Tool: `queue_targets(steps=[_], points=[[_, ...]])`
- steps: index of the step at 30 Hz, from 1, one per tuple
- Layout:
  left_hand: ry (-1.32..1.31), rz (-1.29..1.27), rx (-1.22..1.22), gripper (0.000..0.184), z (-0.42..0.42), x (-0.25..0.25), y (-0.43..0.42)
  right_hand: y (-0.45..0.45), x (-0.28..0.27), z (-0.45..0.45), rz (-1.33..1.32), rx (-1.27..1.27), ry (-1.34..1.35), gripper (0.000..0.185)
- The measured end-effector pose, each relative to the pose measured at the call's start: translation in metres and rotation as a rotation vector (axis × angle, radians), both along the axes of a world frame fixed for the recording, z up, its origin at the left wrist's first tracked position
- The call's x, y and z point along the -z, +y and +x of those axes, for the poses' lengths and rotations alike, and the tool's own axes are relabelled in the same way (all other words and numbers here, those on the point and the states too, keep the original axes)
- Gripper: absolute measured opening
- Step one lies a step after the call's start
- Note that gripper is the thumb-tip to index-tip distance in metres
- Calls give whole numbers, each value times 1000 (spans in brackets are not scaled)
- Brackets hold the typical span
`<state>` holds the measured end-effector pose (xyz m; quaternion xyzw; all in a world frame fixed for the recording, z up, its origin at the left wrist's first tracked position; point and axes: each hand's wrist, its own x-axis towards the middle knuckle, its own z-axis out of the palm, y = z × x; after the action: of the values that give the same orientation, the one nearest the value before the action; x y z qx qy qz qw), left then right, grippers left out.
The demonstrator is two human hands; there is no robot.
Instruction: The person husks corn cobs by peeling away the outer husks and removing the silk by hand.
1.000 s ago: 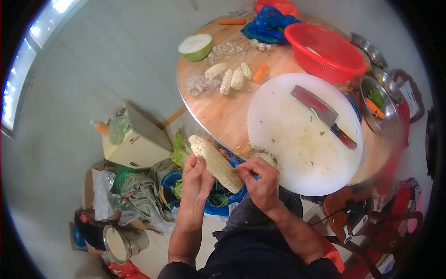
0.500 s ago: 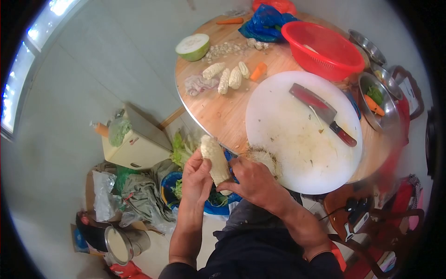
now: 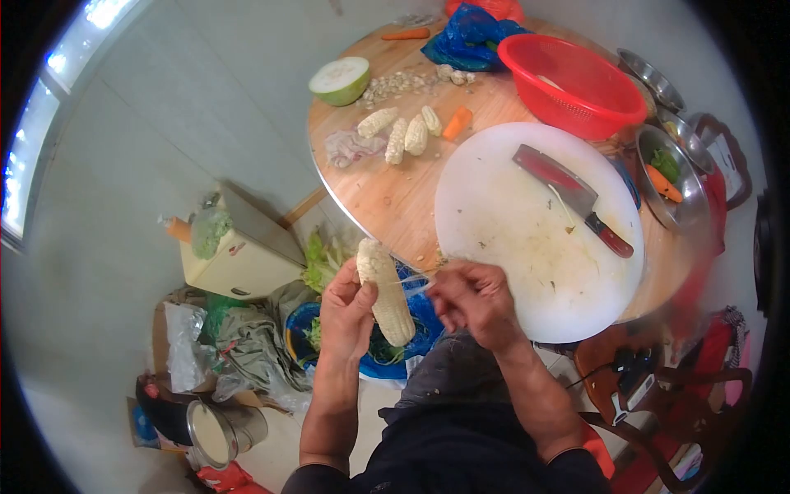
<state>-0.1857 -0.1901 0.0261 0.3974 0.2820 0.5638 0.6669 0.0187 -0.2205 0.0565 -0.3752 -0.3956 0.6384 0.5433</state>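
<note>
My left hand (image 3: 344, 319) is wrapped round a peeled white corn cob (image 3: 388, 298), which is tilted over a blue-lined tub (image 3: 421, 323). Just right of the cob, my right hand (image 3: 481, 306) has its thumb and fingers pinched together. Thin pale strands of corn silk (image 3: 414, 281) stretch between the cob and those fingertips. Close by on the right lies a round white cutting board (image 3: 502, 247) with scraps on it. A cleaver (image 3: 568, 188) rests on the board, its dark handle pointing toward me.
On the round wooden table (image 3: 362, 185) lie several peeled corn cobs (image 3: 395, 142), a carrot piece (image 3: 457, 123), garlic and a cut green gourd (image 3: 339, 81). A red colander (image 3: 568, 86) and metal bowls (image 3: 671, 177) stand beyond the board. A bucket (image 3: 226, 432) is at lower left.
My right hand has moved away from the cob to the right, drawing out strands of silk. A blurred brownish tuft by the board's edge no longer shows. My left hand keeps its hold.
</note>
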Motion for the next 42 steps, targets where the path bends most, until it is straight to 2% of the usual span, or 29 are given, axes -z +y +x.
queue_targets(steps=[1, 3, 5, 7, 9, 11, 13, 15, 17, 20, 22, 23, 24, 26, 28, 31, 33, 34, 38, 40, 42], points=[[-69, -57, 34, 50, 0, 0, 0, 1, 3, 5, 0, 0, -2, 28], [-84, -92, 39, 49, -3, 3, 2, 3, 11, 12, 19, 146, 250, 28], [-97, -128, 49, 49, -3, 7, 3, 1, 12, 11, 14, 159, 188, 26], [-139, -148, 32, 46, -3, 9, 4, -1, 13, 1, 56, 122, -130, 22], [-144, -160, 35, 47, -3, 12, 5, 0, 15, -4, 80, 66, -195, 21], [-149, -169, 32, 48, -4, 10, 5, 5, 24, -6, 165, 139, -457, 19], [-203, -163, 149, 52, -6, 5, 6, 9, 27, -11, 236, 123, -517, 20], [-169, -168, 140, 54, -7, 7, 6, 10, 23, -16, 302, 112, -580, 23], [-136, -174, 134, 55, -5, 9, 5, 10, 10, -20, 365, -12, -796, 31], [-122, -175, 158, 56, 2, 11, 1, 19, 21, -26, 453, -46, -892, 29], [79, -84, 41, 72, 5, 8, 0, 20, 17, -23, 502, -68, -944, 26], [80, -86, 38, 72, 2, 10, 1, 20, 16, -22, 545, -89, -994, 23], [120, -88, 56, 72, -3, 13, 3, 19, 20, -22, 544, -91, -993, 23], [159, -86, 75, 71, -9, 13, 7, 11, 31, -25, 783, -136, -802, 18], [-23, -208, 65, 68, -14, 9, 12, -6, 29, -28, 742, -188, -777, 18], [-120, -213, 82, 64, -20, 14, 19, -7, 29, -21, 601, -234, -834, 16], [-121, -219, 74, 63, -18, 13, 16, 2, 25, -18, 369, -17, -793, 16], [-123, -222, 65, 62, -17, 12, 15, 5, 26, -21, 352, -14, -739, 17], [-160, -261, 67, 62, -14, 17, 15, 10, 30, -31, 413, -40, -670, 18], [-160, -262, 102, 63, -12, 18, 13, 14, 29, -33, 504, -85, -883, 19], [-129, -244, 92, 58, -12, 14, 10, 14, 32, -29, 567, -126, -808, 20]])
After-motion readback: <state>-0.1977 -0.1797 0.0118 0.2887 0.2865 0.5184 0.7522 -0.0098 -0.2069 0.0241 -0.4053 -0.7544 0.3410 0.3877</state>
